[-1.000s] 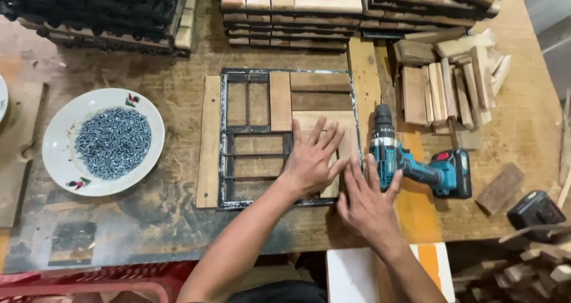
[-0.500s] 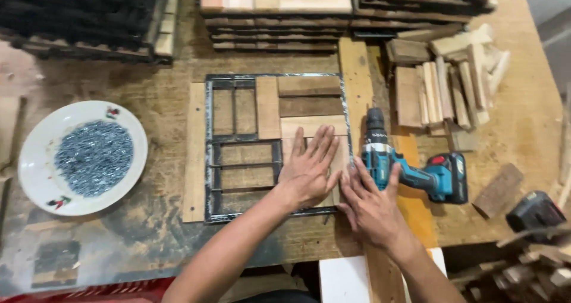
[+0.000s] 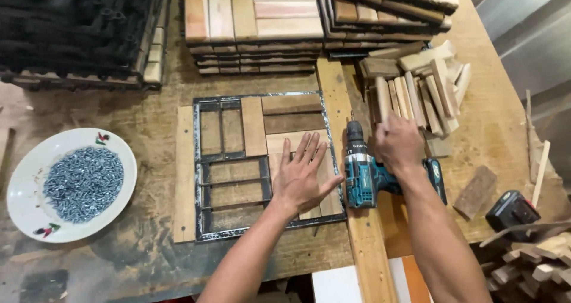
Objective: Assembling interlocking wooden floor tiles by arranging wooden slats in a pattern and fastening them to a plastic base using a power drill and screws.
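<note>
While left hand (image 3: 304,175) lies flat, fingers spread, on slats (image 3: 297,154), right hand (image 3: 397,143), loosely open, reaches slat pile (image 3: 410,98) just ahead, long axes pointing away.

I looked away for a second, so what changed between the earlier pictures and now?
The right hand lifted off the wooden slats in the metal frame and moved right, over the cordless drill, toward the loose wood pieces. The left hand stayed flat on the slats. Drill and plate of screws stayed put.

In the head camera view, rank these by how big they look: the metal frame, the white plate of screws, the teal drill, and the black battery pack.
Largest to smallest as seen:
1. metal frame
2. white plate
3. teal drill, partly hidden by the right arm
4. black battery pack
</note>
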